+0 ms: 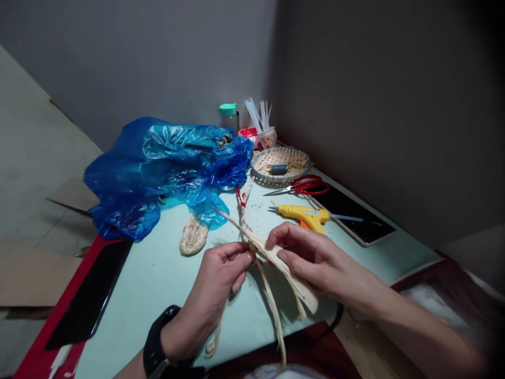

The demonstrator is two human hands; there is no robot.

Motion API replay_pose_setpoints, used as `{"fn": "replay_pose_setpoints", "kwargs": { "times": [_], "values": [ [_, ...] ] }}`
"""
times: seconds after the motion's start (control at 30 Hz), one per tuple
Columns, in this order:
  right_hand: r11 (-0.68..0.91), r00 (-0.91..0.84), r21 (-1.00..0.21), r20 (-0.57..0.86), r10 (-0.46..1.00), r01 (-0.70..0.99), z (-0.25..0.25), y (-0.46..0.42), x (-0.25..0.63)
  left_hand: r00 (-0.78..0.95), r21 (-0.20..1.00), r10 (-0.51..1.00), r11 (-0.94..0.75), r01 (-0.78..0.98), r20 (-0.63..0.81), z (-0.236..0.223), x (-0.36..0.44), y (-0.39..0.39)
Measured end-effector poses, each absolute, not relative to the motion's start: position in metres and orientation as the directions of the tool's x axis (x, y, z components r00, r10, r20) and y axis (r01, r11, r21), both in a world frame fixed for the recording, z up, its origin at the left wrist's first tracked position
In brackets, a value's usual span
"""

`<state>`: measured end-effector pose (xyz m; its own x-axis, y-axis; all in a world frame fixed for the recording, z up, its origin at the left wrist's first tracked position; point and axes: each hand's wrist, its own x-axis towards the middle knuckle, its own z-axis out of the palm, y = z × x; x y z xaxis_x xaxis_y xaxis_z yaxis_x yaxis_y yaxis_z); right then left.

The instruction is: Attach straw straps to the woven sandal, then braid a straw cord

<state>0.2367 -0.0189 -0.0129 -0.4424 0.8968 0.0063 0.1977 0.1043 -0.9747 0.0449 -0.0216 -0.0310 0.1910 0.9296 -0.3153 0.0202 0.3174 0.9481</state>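
My left hand (pixel 226 268), with a black watch at the wrist, pinches a braid (pixel 243 215) of pale plant fibre where its loose strands fan out. A red tie marks the braid's far end. Between the thumb and fingers of my right hand (pixel 305 255) is a wide, flat fibre strip (pixel 292 276), whose thin tip points up and left across the braid. Loose strands (pixel 272 302) hang toward the table's front edge. Left of the braid lies a coiled, sole-shaped woven piece (pixel 193 235), partly under blue plastic.
A crumpled blue plastic bag (pixel 169 168) covers the back left. Behind my right hand lie a yellow glue gun (pixel 303 215), red-handled scissors (pixel 310 185) and a woven basket (pixel 282 179) holding a thread spool (pixel 278 169). A cup (pixel 268 138) of glue sticks and a green-lidded jar (pixel 228 113) stand behind.
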Motion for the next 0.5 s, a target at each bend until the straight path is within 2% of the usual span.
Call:
{"fn": "replay_pose_setpoints", "kwargs": {
  "times": [0.2, 0.33, 0.5],
  "values": [
    [-0.047, -0.463, -0.988, -0.111, 0.880, 0.148, -0.022, -0.018, 0.234, 0.228, 0.945, 0.934, 0.308, -0.115, -0.276, -0.036, 0.044, -0.021],
    [0.016, -0.452, -0.991, -0.047, 0.891, 0.136, -0.026, -0.015, 0.232, 0.230, 0.956, 0.938, 0.283, -0.081, -0.258, -0.037, 0.045, -0.021],
    [0.093, -0.435, -0.979, 0.004, 0.900, 0.182, -0.027, -0.013, 0.230, 0.297, 0.939, 0.906, 0.336, -0.071, -0.302, -0.034, 0.046, -0.024]
  ]
}}
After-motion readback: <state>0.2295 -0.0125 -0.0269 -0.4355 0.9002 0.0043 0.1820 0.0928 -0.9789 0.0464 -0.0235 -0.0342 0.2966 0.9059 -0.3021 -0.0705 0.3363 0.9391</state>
